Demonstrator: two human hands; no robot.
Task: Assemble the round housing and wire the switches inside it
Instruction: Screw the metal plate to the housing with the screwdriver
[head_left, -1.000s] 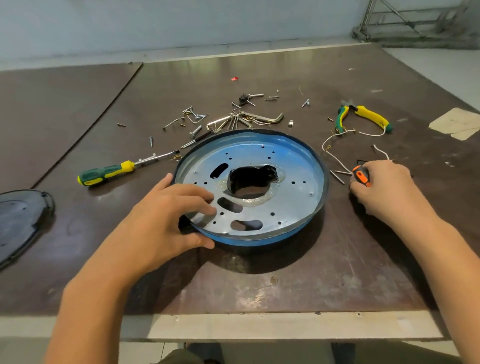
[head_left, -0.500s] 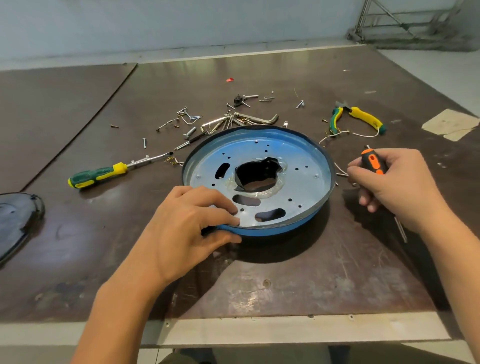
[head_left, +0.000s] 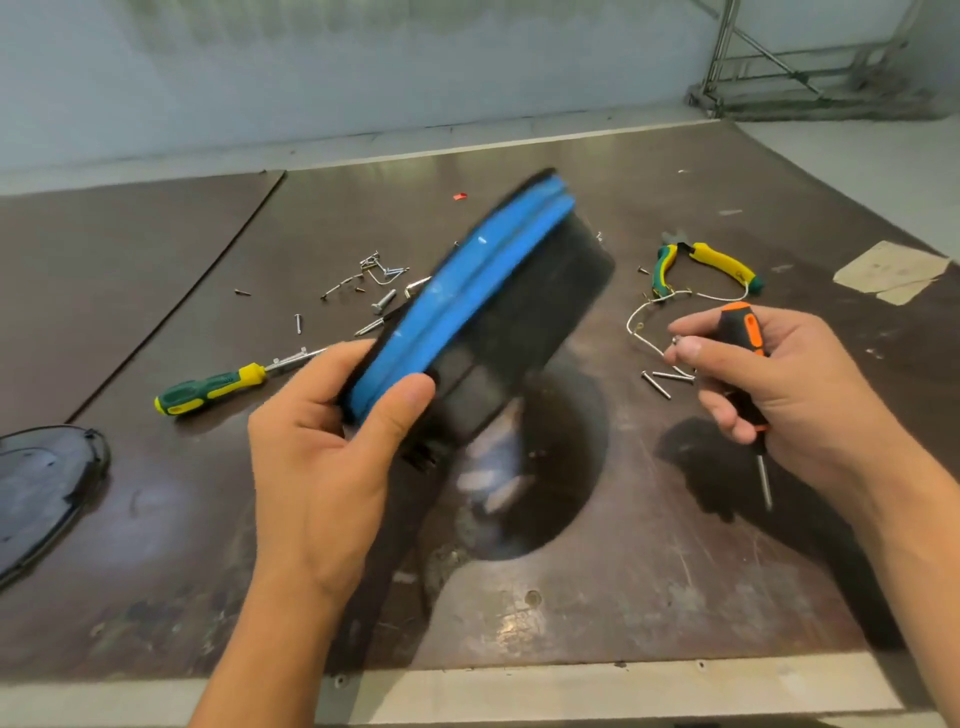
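Housing (head_left: 467, 291) lifting off the bench (head_left: 675, 571) since lying flat, tilting on edge | we are pinching its near rim in the left hand (head_left: 332, 457) | right hand (head_left: 769, 374) is gripping the orange screwdriver (head_left: 743, 332), just right of the dark underside

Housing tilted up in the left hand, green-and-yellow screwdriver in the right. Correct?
No: in the head view the right hand holds the orange-and-black screwdriver; the green-and-yellow screwdriver lies on the table. The left hand does hold the housing tilted up.
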